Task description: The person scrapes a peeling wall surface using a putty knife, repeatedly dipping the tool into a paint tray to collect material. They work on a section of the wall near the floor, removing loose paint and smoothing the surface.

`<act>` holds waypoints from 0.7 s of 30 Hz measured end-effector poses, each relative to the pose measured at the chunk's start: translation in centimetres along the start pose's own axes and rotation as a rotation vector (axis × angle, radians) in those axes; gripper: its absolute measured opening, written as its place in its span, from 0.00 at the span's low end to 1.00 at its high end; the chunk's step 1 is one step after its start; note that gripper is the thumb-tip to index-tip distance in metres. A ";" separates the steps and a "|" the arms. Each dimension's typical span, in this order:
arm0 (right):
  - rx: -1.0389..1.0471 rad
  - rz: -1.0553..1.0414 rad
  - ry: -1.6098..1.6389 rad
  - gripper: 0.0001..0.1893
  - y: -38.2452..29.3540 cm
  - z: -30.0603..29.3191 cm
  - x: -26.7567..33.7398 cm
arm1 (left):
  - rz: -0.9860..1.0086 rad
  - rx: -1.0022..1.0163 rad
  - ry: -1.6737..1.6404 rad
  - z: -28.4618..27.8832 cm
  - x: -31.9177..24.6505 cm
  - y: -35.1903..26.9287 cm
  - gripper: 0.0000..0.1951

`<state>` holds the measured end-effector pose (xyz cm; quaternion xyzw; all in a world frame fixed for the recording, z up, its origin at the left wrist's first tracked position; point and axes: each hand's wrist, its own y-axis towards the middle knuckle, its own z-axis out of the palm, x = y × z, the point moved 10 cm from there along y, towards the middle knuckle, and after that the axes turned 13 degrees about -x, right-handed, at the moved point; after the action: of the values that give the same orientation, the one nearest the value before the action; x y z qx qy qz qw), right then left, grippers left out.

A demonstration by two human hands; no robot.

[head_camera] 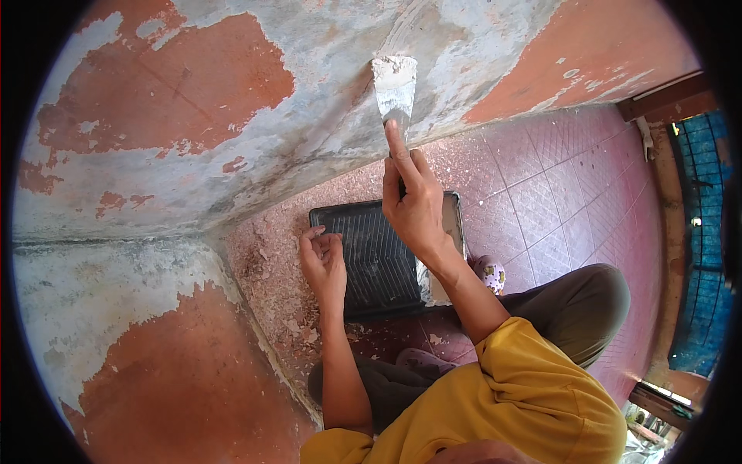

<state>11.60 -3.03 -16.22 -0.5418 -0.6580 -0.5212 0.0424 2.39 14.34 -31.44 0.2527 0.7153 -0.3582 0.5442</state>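
Observation:
My right hand (413, 197) grips a putty knife (396, 93) by its handle, the index finger laid along the blade. White filler coats the blade, whose wide edge is at the patchy plastered wall (336, 52), beside a dark crack. A pale smear of filler runs up the wall from there. Below, a black ribbed paint tray (377, 261) lies on the floor, with white filler (430, 284) in its right end, partly hidden by my right forearm. My left hand (323, 258) is over the tray's left edge, fingers loosely curled and holding nothing; whether it touches the tray is unclear.
Peeling paint leaves orange patches (179, 87) on the wall, which meets a second wall (191, 359) at a left corner. Flakes of debris (272, 272) litter the reddish tiled floor (550, 191). My bent knees and patterned clogs (491, 275) flank the tray. Blue mesh (701, 243) hangs far right.

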 end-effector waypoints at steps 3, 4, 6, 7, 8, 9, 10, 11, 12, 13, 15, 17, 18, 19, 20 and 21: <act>-0.021 -0.054 -0.007 0.31 -1.4 1.9 -2.1 | 0.030 0.024 -0.009 0.5 -0.2 0.0 0.13; -0.002 -0.041 0.010 0.31 -1.9 2.4 -2.4 | 0.030 0.016 -0.012 0.3 -0.4 -0.2 0.14; -0.014 -0.056 0.029 0.30 -2.8 1.9 -2.7 | 0.033 0.009 -0.015 0.1 -0.5 -0.4 0.14; -0.019 -0.061 0.033 0.30 -3.2 1.2 -2.8 | 0.037 0.011 -0.015 0.1 -0.3 -0.4 0.14; 0.019 -0.006 0.037 0.28 -3.4 0.3 -2.5 | 0.044 0.003 -0.015 -0.2 -0.4 -0.2 0.14; 0.023 0.019 0.049 0.28 -2.7 -1.0 -2.1 | 0.051 0.002 -0.011 -0.1 -0.4 -0.1 0.14; 0.028 0.044 0.060 0.27 -1.9 -2.3 -1.6 | 0.058 0.001 -0.006 0.0 -0.5 0.0 0.14; 0.036 0.079 0.071 0.26 -1.1 -3.5 -0.9 | 0.060 0.002 0.007 -0.1 -0.4 -0.1 0.14; 0.024 0.092 0.113 0.25 0.4 -4.8 0.5 | 0.072 0.004 0.006 0.0 -0.5 -0.3 0.14; 0.027 0.111 0.161 0.24 1.8 -5.6 1.8 | 0.085 0.002 0.006 0.1 -0.7 -0.2 0.14; 0.016 0.106 0.213 0.24 3.9 -6.7 3.3 | 0.092 0.004 0.031 0.4 -0.8 -0.1 0.14; -0.001 0.070 0.229 0.26 4.7 -7.1 4.0 | 0.085 0.003 0.074 0.5 -0.6 0.0 0.14; 0.003 0.075 0.228 0.26 4.8 -6.8 3.9 | 0.073 0.005 0.061 0.5 -0.7 0.1 0.15; 0.014 0.089 0.213 0.26 4.7 -6.5 3.9 | 0.069 0.005 0.056 0.5 -0.6 0.1 0.15; 0.026 0.101 0.198 0.26 4.7 -6.2 3.8 | 0.064 0.004 0.051 0.5 -0.5 0.1 0.15; 0.046 0.124 0.165 0.26 4.4 -5.8 3.5 | 0.056 0.006 0.046 0.5 -0.4 0.0 0.15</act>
<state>10.60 -5.53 -8.60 -0.5355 -0.6293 -0.5453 0.1413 2.81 13.94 -31.16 0.2825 0.7192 -0.3390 0.5366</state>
